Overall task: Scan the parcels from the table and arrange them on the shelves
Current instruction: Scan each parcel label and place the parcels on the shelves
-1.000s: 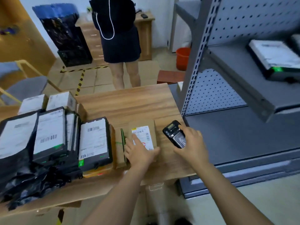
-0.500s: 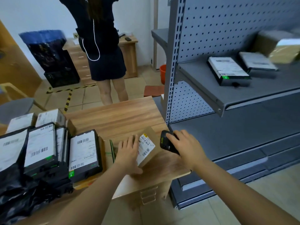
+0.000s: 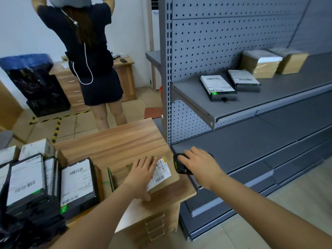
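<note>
The right grip (image 3: 199, 164) is curled round the scanner (image 3: 180, 165), which points at the label, likely to read it. The left grip (image 3: 142, 174) lies flat with fingers spread, holding the brown parcel (image 3: 162, 174) steady on the tabletop (image 3: 115, 142) beside the shelves (image 3: 269, 103).

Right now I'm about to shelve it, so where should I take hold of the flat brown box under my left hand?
Pinch the brown box by its near edge, coming from your side: it lies flat and thin by the table corner, so a thumb-under pinch probably suits.
</note>
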Motion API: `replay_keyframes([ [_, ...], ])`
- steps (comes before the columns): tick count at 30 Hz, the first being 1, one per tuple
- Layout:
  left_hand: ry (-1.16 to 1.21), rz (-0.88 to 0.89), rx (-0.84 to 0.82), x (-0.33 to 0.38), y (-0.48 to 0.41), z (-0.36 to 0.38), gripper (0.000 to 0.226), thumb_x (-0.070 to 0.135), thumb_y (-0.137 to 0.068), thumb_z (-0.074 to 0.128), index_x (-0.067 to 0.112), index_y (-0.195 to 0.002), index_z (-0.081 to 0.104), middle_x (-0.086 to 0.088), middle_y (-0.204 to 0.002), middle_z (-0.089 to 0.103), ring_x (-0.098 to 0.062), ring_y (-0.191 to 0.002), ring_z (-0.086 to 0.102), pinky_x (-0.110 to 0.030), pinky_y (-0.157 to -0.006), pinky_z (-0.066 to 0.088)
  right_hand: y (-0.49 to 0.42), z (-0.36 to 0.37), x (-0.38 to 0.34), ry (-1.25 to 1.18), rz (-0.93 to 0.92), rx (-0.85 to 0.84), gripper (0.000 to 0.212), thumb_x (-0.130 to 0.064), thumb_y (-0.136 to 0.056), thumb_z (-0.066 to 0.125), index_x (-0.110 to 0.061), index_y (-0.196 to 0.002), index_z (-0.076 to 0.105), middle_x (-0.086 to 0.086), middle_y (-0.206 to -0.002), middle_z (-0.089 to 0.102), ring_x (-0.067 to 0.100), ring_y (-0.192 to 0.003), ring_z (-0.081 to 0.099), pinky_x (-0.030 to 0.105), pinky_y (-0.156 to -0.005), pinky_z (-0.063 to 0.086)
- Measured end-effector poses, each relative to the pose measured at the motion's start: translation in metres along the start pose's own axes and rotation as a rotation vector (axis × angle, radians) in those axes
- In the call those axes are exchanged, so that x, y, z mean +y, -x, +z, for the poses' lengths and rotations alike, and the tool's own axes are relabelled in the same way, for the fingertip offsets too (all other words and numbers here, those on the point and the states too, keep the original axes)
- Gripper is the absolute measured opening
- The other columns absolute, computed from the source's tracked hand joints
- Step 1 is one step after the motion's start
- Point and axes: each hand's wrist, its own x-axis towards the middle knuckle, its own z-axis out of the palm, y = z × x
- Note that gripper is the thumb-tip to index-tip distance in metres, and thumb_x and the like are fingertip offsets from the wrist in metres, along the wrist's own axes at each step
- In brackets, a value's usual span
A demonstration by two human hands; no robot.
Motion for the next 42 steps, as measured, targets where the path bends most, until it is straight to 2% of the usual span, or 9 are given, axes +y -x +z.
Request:
replay_keyframes([
  [8, -0.014, 0.084, 0.027, 0.019, -0.012, -0.003, 0.137, 0.065, -0.06, 0.073, 0.01, -0.152, -0.013, -0.013, -0.159, -0.002, -0.033, -0.145, 0.005, -0.046, -0.118, 0.004, 0.031, 0.004, 0.002, 0.018, 0.103, -0.056, 0.096, -0.01, -0.079, 0.072, -0.019, -0.153, 0.011, 0.009, -0.136, 0.041, 0.029, -0.118, 0.038, 0.036, -0.097, 0.035],
  [13, -0.022, 0.199, 0.08, 0.034, -0.021, -0.007, 0.134, 0.063, -0.057, 0.071, 0.008, -0.152, -0.005, -0.015, -0.156, 0.007, -0.032, -0.142, 0.011, -0.043, -0.116, 0.008, 0.055, 0.006, 0.004, 0.01, 0.202, -0.07, 0.093, -0.008, -0.075, 0.074, -0.022, -0.15, 0.02, 0.007, -0.132, 0.044, 0.027, -0.114, 0.04, 0.033, -0.091, 0.036],
  [19, -0.003, 0.298, 0.13, 0.052, -0.029, -0.003, 0.135, 0.065, -0.037, 0.072, 0.005, -0.148, 0.022, -0.016, -0.147, 0.033, -0.034, -0.132, 0.033, -0.045, -0.108, 0.027, 0.084, 0.007, 0.008, 0.023, 0.287, -0.095, 0.084, -0.011, -0.079, 0.071, -0.024, -0.147, 0.024, 0.007, -0.13, 0.046, 0.026, -0.114, 0.04, 0.033, -0.093, 0.037],
  [21, 0.0, 0.305, 0.137, 0.061, -0.031, -0.006, 0.134, 0.066, -0.04, 0.073, 0.006, -0.149, 0.021, -0.016, -0.149, 0.031, -0.034, -0.133, 0.033, -0.045, -0.108, 0.028, 0.096, 0.008, 0.01, 0.012, 0.321, -0.1, 0.083, -0.01, -0.08, 0.07, -0.024, -0.148, 0.023, 0.007, -0.132, 0.045, 0.026, -0.116, 0.039, 0.034, -0.094, 0.037],
  [25, 0.075, 0.238, 0.139, 0.094, -0.032, -0.017, 0.128, 0.062, -0.058, 0.073, 0.012, -0.151, 0.002, -0.011, -0.156, 0.011, -0.032, -0.139, 0.019, -0.044, -0.113, 0.017, 0.123, 0.018, 0.019, -0.073, 0.47, -0.087, 0.089, -0.011, -0.08, 0.069, -0.026, -0.15, 0.016, 0.006, -0.135, 0.042, 0.026, -0.121, 0.038, 0.034, -0.097, 0.038],
  [31, 0.241, 0.172, 0.195, 0.17, -0.04, -0.045, 0.127, 0.069, -0.056, 0.066, 0.025, -0.151, -0.006, -0.01, -0.156, 0.0, -0.032, -0.139, 0.011, -0.045, -0.114, 0.012, 0.179, 0.041, 0.051, -0.176, 0.671, 0.016, 0.085, -0.012, -0.08, 0.066, -0.026, -0.15, 0.02, 0.003, -0.139, 0.04, 0.025, -0.124, 0.037, 0.035, -0.102, 0.039],
  [34, 0.281, 0.186, 0.245, 0.219, -0.05, -0.061, 0.126, 0.072, -0.057, 0.066, 0.027, -0.151, -0.006, -0.01, -0.156, -0.003, -0.031, -0.14, 0.01, -0.044, -0.114, 0.01, 0.216, 0.049, 0.076, -0.202, 0.746, 0.093, 0.084, -0.014, -0.079, 0.067, -0.026, -0.15, 0.024, 0.003, -0.138, 0.042, 0.026, -0.123, 0.038, 0.035, -0.101, 0.039],
  [38, 0.36, 0.146, 0.323, 0.294, -0.071, -0.093, 0.12, 0.071, -0.054, 0.066, 0.035, -0.151, 0.003, -0.011, -0.156, -0.001, -0.031, -0.139, 0.01, -0.045, -0.114, 0.01, 0.27, 0.058, 0.126, -0.276, 0.851, 0.214, 0.081, -0.013, -0.071, 0.07, -0.022, -0.145, 0.039, 0.005, -0.132, 0.052, 0.03, -0.117, 0.044, 0.038, -0.096, 0.044],
  [42, 0.445, 0.095, 0.402, 0.361, -0.095, -0.14, 0.115, 0.07, -0.054, 0.069, 0.041, -0.15, 0.013, -0.013, -0.155, 0.002, -0.032, -0.14, 0.011, -0.047, -0.113, 0.012, 0.316, 0.059, 0.184, -0.354, 0.94, 0.358, 0.08, -0.016, -0.068, 0.072, -0.019, -0.143, 0.043, 0.005, -0.126, 0.055, 0.028, -0.111, 0.045, 0.035, -0.095, 0.043],
])
